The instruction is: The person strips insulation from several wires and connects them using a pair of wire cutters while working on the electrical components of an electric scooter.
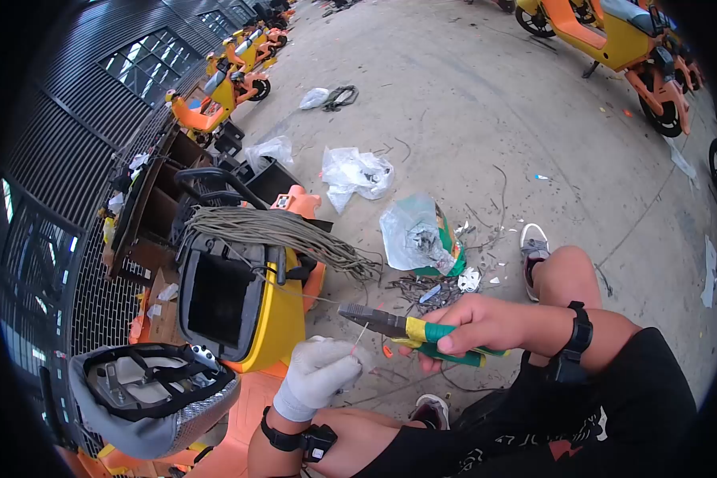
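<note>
My left hand (319, 374), in a whitish glove, is closed with the fingers pinched on a thin wire (362, 336). In my bare right hand (482, 325) is a pair of pliers (386, 321) with green and yellow grips; the fingers wrap round the handles. The dark jaws point left, just above the gloved fingers, and the wire runs up to them. Whether the jaws bite it I cannot tell. Left of both hands, a long bundle of grey-brown cables (271, 233) lies over a yellow box (283, 327) with a dark opening.
A grey padded shell (155, 410) holding metal pieces rests on orange bodywork (243, 422). Ahead stands a clear plastic bag (410, 235) inside a green one, among wire scraps (422, 291). Another crumpled bag (357, 175) lies beyond. Yellow-orange scooters (613, 40) stand on both sides.
</note>
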`<act>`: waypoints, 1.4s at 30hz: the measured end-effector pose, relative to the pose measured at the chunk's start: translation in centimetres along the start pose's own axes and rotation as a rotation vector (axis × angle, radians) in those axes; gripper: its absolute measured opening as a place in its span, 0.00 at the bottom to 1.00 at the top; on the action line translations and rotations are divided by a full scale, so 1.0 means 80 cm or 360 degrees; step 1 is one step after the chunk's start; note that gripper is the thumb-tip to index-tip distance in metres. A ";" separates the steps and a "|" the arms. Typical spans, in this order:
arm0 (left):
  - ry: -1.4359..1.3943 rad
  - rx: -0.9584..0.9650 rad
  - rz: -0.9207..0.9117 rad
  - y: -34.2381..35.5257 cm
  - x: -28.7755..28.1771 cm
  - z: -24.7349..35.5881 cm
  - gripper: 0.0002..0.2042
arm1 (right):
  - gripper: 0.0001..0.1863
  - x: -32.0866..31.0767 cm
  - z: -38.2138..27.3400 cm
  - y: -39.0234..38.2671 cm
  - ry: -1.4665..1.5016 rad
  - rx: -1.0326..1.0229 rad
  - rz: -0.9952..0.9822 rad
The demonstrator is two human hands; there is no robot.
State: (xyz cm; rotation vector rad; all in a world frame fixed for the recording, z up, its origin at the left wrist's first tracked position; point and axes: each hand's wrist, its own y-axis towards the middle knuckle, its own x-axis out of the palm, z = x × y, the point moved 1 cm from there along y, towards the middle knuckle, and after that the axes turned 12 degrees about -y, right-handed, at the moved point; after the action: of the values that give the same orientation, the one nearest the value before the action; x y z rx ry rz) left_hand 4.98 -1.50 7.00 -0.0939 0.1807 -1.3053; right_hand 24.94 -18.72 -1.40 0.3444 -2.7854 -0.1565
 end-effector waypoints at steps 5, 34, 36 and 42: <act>-0.0055 -0.0035 0.0099 -0.008 -0.002 0.000 0.08 | 0.16 -0.003 -0.001 -0.002 0.0032 -0.0008 0.0088; -0.0272 0.0122 0.0433 -0.112 -0.058 -0.036 0.08 | 0.18 -0.037 -0.018 -0.028 0.0268 -0.0047 0.0579; -0.0281 0.0157 0.0509 -0.124 -0.065 -0.043 0.08 | 0.18 -0.039 -0.020 -0.031 0.0272 -0.0041 0.0663; -0.0480 0.0298 0.0604 -0.148 -0.081 -0.050 0.08 | 0.17 -0.059 -0.018 -0.051 0.0370 -0.0094 0.0842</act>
State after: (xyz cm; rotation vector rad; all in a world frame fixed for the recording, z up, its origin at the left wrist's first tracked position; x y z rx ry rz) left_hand -8.66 1.81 5.65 -0.0906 -0.1758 -0.9106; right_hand 30.61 -21.57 -2.10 -0.3675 -2.5310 -0.0650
